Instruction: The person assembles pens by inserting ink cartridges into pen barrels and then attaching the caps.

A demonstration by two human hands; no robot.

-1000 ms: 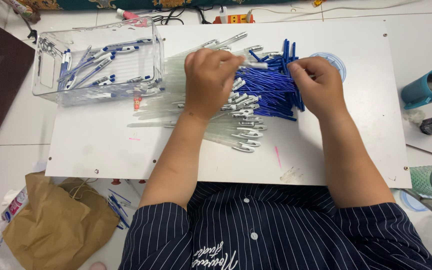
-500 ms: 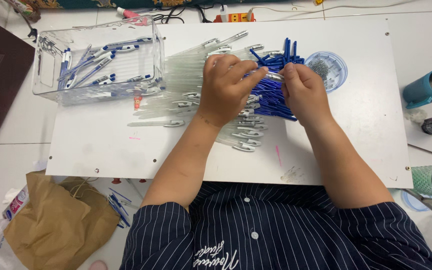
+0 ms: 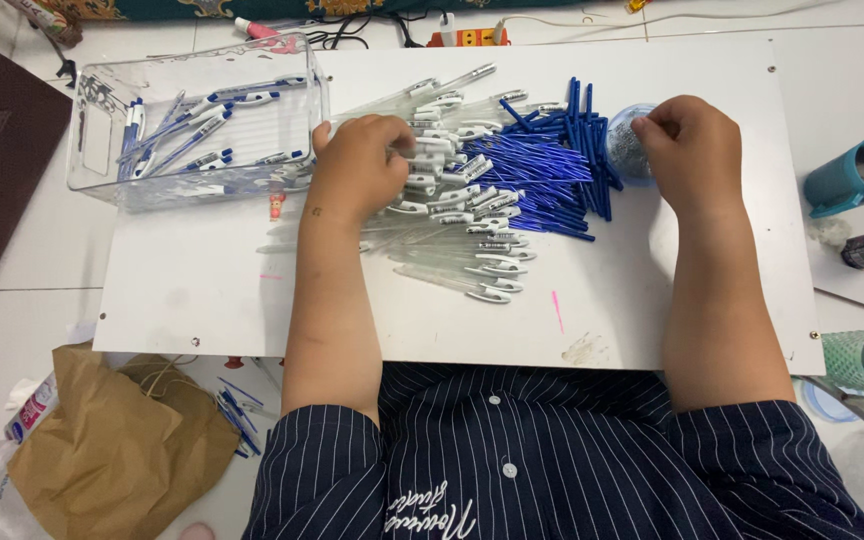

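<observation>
Only the head cam here. Using the heap of clear pen barrels mid-tabletop as landmark: the left hand sits on its upper left edge, fingers curled shut on a barrel or two, exact count hidden under the hand. Barrels mostly lie sideways, slightly slanted. Just right of the heap are the blue refills, then the small round cup, where the right hand dips with fingers pinched narrow; can't tell what it's holding. Clear bin sits left of the heap.
</observation>
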